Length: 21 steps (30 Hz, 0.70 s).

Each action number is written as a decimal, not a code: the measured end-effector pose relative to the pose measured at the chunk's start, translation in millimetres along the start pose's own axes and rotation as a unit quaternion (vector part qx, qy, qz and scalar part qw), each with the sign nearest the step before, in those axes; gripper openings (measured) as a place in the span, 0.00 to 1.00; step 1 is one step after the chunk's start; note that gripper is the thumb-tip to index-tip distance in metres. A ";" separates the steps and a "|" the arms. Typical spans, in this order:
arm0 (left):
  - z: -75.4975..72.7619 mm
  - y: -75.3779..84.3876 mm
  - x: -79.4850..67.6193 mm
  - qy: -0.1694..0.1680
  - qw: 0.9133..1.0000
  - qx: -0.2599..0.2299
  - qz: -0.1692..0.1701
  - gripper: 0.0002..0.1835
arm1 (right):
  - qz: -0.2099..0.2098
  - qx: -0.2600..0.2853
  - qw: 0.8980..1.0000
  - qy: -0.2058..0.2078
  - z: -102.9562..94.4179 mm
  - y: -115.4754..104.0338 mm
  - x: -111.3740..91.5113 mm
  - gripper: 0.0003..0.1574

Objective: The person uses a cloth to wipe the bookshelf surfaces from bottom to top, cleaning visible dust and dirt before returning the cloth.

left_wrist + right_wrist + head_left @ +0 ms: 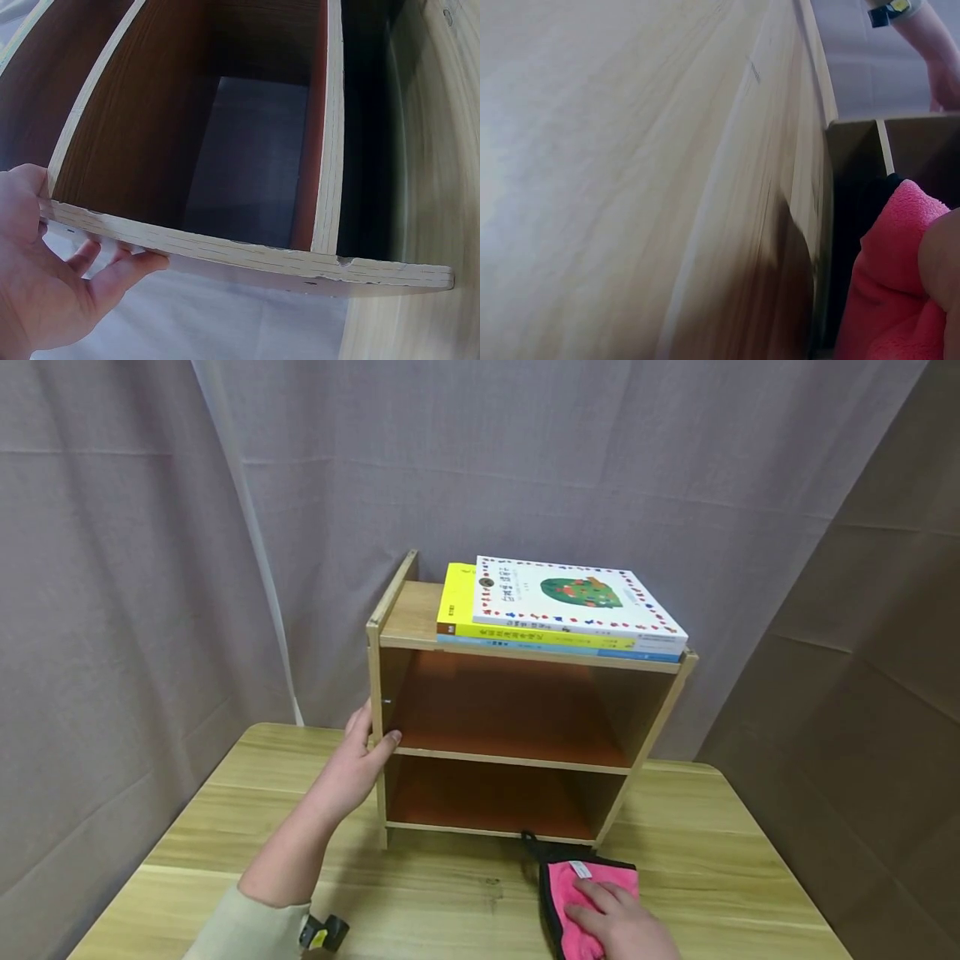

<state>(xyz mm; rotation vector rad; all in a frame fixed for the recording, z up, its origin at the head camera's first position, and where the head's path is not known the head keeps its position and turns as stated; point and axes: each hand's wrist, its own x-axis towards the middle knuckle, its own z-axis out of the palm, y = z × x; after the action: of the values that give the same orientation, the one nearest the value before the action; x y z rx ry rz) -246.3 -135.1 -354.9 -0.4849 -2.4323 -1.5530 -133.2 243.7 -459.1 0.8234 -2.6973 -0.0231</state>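
Note:
A small wooden bookshelf (506,758) with reddish-brown inner boards stands on the table. My left hand (354,770) grips its left side panel, the thumb at the front edge and the fingers around the outside; the left wrist view shows those fingers (124,274) along the panel. In front of the lower right corner, my right hand (626,922) holds a pink cloth (566,906) with black trim, a white tag and a black loop. Seen from the right wrist, the fluffy pink cloth (900,255) is bunched under the hand, close to the shelf's lowest board.
Several books lie stacked on the bookshelf's top, with a white book (570,597) uppermost over a yellow book (456,597). The wooden table (420,902) extends around the shelf. Grey curtains (360,468) hang behind, and a brown curtain (847,693) hangs at the right.

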 end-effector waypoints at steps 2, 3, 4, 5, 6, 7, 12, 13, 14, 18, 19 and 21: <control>-0.4 2.7 -0.8 0.000 1.000 -0.003 0.002 0.35 | -0.014 -0.014 0.999 0.041 2.9 6.9 -4.6 0.51; -0.5 4.7 -1.2 -0.001 1.000 -0.004 0.002 0.35 | -0.017 -0.016 0.998 0.050 4.0 10.2 -7.4 0.51; -0.5 6.6 -1.8 0.000 1.000 -0.007 0.001 0.35 | -0.020 -0.027 0.997 0.071 5.5 13.5 -9.9 0.50; -0.6 7.7 -2.1 0.000 1.000 -0.009 0.001 0.35 | -0.023 -0.027 0.996 0.082 6.1 16.8 -12.0 0.49; -0.6 8.4 -2.3 0.000 1.000 -0.010 0.001 0.35 | -0.018 -0.027 0.996 0.084 6.3 19.2 -14.0 0.49; -0.5 8.5 -2.3 0.000 1.000 -0.010 0.002 0.35 | -0.020 -0.021 0.995 0.094 6.3 21.8 -16.1 0.49; 0.0 2.0 -0.3 0.004 1.000 0.000 0.009 0.34 | 0.002 -0.021 0.994 0.104 2.5 31.1 -24.6 0.48; 0.1 0.5 0.2 0.004 1.000 0.001 0.011 0.34 | 0.006 -0.023 0.994 0.107 1.6 33.1 -26.2 0.47; 0.3 -0.9 0.6 0.004 1.000 0.001 0.012 0.34 | 0.011 -0.025 0.994 0.109 0.9 35.1 -27.6 0.47; 0.9 -4.1 1.6 0.006 1.000 -0.002 0.016 0.34 | 0.024 -0.004 0.991 0.128 1.1 43.9 -35.4 0.42; 0.9 -4.6 1.7 0.006 1.000 -0.002 0.018 0.34 | 0.024 0.005 0.991 0.132 1.8 46.0 -37.7 0.43; 1.1 -5.1 2.0 0.008 1.000 -0.002 0.021 0.34 | 0.019 0.024 0.989 0.144 3.4 51.3 -42.4 0.45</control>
<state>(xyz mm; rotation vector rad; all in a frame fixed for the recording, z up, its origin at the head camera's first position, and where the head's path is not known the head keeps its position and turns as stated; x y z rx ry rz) -250.1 -135.8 -358.8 -0.5189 -2.3927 -1.5384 -128.8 309.4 -469.5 0.7277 -2.4470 0.1570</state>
